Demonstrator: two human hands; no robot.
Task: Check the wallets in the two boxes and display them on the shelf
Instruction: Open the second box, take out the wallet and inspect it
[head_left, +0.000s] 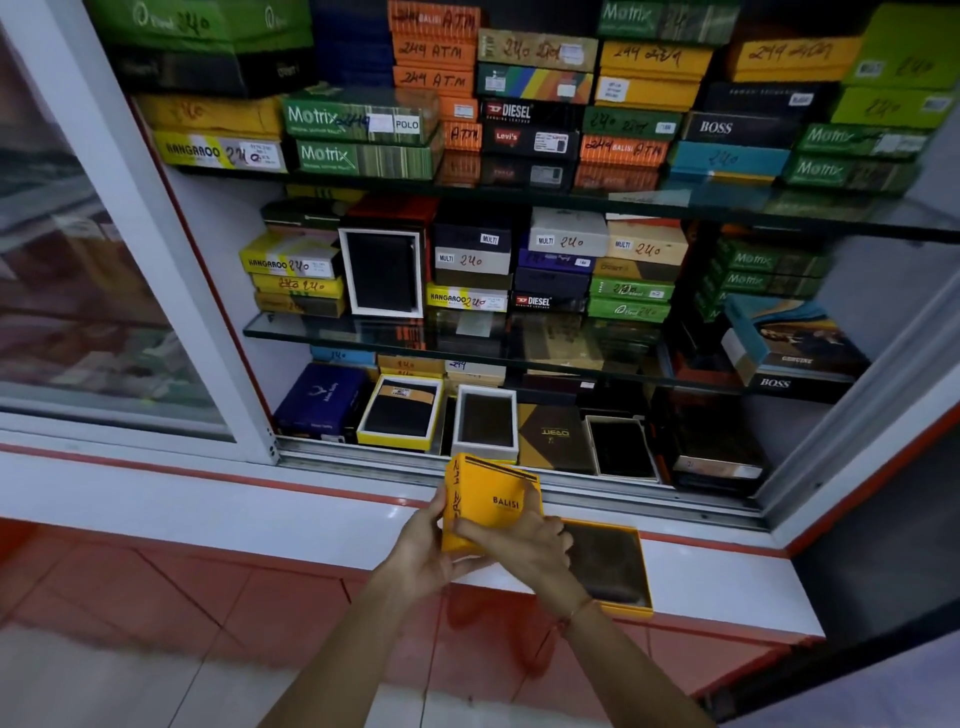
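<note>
A yellow box lid marked BALISI (491, 499) is held tilted over the white counter ledge, just in front of the cabinet's bottom shelf. My left hand (423, 545) grips its left side and underside. My right hand (524, 540) holds its lower right edge from the front. Right of my hands the yellow box base (631, 605) lies flat on the ledge with a dark brown wallet (608, 564) inside it, partly hidden by my right wrist. Open display boxes holding dark wallets (400, 418) (487, 423) stand on the bottom shelf behind the lid.
The glass-shelved cabinet (519, 345) is packed with stacked wallet boxes on three levels. A sliding glass door (93, 260) covers the left side; its metal track (519, 475) runs along the cabinet front. The white ledge (260, 499) has red trim, with orange floor tiles below.
</note>
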